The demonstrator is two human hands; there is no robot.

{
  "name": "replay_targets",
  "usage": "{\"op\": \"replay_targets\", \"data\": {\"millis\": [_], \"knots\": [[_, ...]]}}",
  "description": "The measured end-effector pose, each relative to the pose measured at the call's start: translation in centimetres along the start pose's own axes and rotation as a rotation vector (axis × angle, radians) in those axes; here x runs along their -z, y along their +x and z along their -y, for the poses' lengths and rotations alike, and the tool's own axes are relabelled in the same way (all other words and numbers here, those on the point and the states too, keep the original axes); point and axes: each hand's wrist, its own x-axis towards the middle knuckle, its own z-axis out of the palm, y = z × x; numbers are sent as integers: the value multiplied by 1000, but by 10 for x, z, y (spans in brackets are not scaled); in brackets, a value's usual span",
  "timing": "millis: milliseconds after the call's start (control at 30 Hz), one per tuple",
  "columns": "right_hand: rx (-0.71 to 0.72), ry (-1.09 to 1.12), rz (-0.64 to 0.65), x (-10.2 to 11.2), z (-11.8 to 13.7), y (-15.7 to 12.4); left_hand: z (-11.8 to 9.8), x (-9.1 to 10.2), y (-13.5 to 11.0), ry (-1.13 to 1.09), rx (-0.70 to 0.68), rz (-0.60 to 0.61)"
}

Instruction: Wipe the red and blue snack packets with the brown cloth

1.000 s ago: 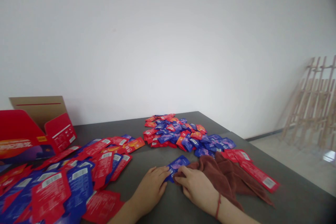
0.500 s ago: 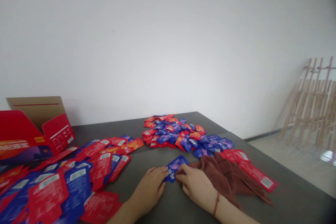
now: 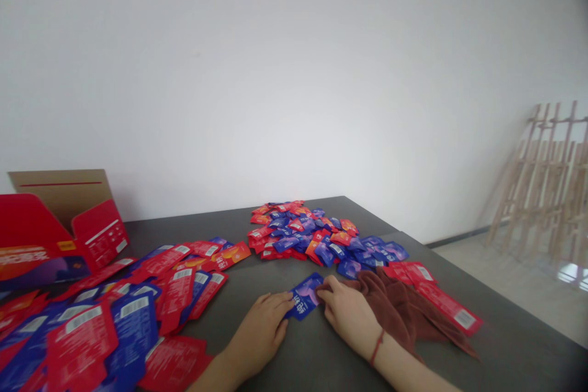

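Observation:
A blue sachet (image 3: pixel 305 297) with purple artwork and white lettering lies flat on the dark table in front of me. My left hand (image 3: pixel 265 326) pins its left end down, fingertips over the edge and thumb tucked lower. At the sachet's right side, my right hand (image 3: pixel 343 306) is closed on a bunched corner of a brown cloth (image 3: pixel 390 303). The cloth's loose part spreads to the right, beside and behind that hand. A red cord circles my right wrist.
A pile of small red and blue sachets (image 3: pixel 298 229) sits at the back. Larger barcoded pouches (image 3: pixel 133 324) cover the left side, before an open red carton (image 3: pixel 98 239). Red pouches (image 3: pixel 448 306) lie by the table's right edge. Wooden racks (image 3: pixel 542 184) lean at the wall.
My right hand has slid slightly right with the cloth, uncovering more of the blue sachet. My left hand stays at the sachet's left end.

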Motion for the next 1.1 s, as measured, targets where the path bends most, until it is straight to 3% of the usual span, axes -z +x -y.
{"op": "replay_targets", "data": {"millis": [133, 200, 500, 700, 767, 1000, 1100], "knots": [[222, 37, 3, -4, 21, -1, 1, -3, 0, -8, -14, -11], [257, 30, -1, -7, 28, 0, 2, -3, 0, -10, -17, -9], [-57, -52, -39, -5, 0, 5, 2, -2, 0, -8, -15, -1], [240, 3, 22, -8, 21, -4, -1, 1, 1, -6, -8, -1], [256, 8, 28, -8, 26, -4, -1, 1, 1, -4, -5, 7], [-59, -27, -37, -6, 1, 3, 2, -3, 1, -11, -1, 15], [-120, -59, -43, -7, -6, 6, 2, -3, 1, -17, 0, 11]]}}
